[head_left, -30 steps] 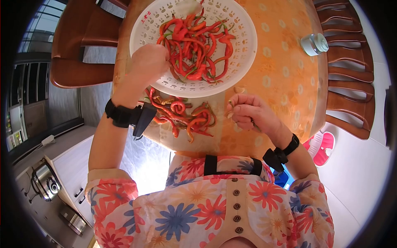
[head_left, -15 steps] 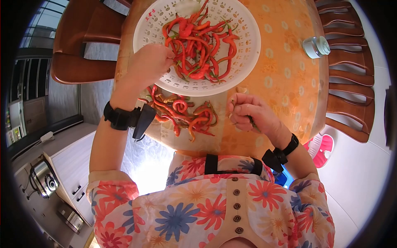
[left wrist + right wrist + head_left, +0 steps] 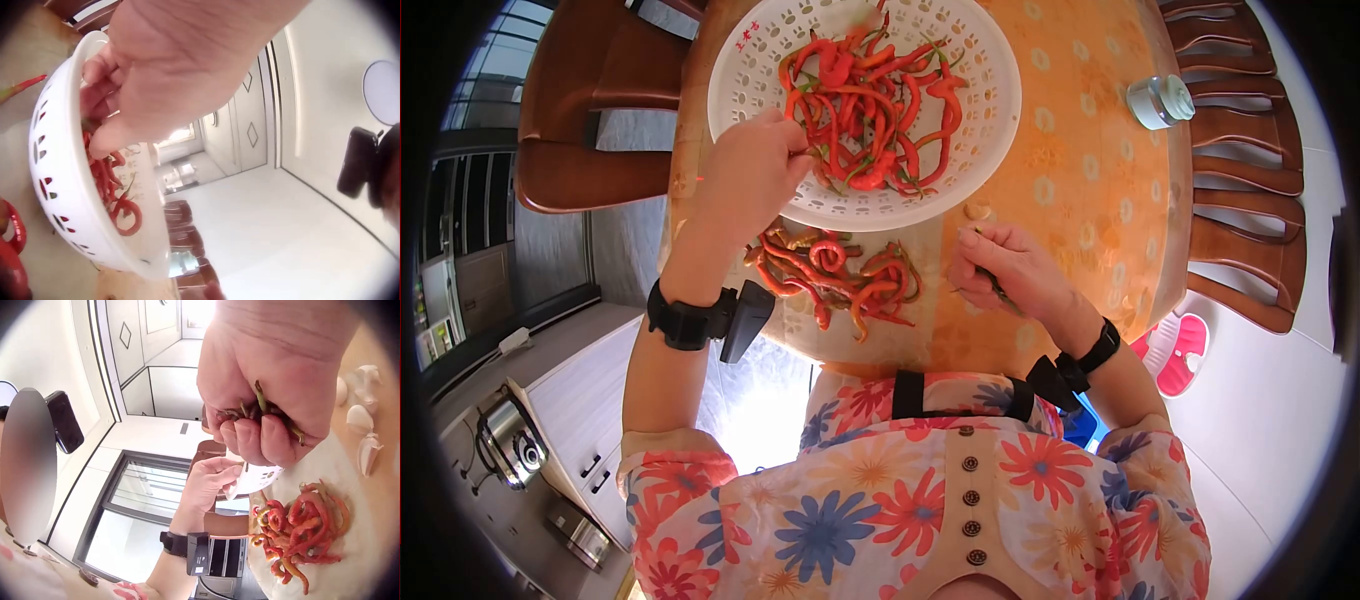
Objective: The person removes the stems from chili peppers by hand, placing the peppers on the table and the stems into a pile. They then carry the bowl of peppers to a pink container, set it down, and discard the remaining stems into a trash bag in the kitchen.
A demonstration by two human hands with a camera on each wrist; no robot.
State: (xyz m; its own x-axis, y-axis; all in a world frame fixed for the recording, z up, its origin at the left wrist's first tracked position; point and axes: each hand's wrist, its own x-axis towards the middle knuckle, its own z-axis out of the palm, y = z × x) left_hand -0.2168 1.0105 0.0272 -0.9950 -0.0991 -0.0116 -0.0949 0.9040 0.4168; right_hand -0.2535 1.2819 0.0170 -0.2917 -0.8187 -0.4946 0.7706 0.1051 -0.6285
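Observation:
A white perforated basket holds a heap of red chili peppers with green stems. My left hand reaches over the basket's near left rim. Its thumb and fingers pinch at a green-stemmed chili pepper, mostly hidden by the hand in the left wrist view. To the right, just above the table, my right hand curls round several plucked green stems, whose ends poke out between its fingers and palm. A pile of red chili peppers lies on the table between the basket and my body.
Garlic cloves lie on the table near my right hand. A lidded glass jar stands near the table's right edge. Brown wooden chairs line that side, and another chair is on the left.
My left hand stays by the basket's near left rim, shifting only slightly. The right hand has turned a little, its fingers closing further round the stems. The view shifted slightly.

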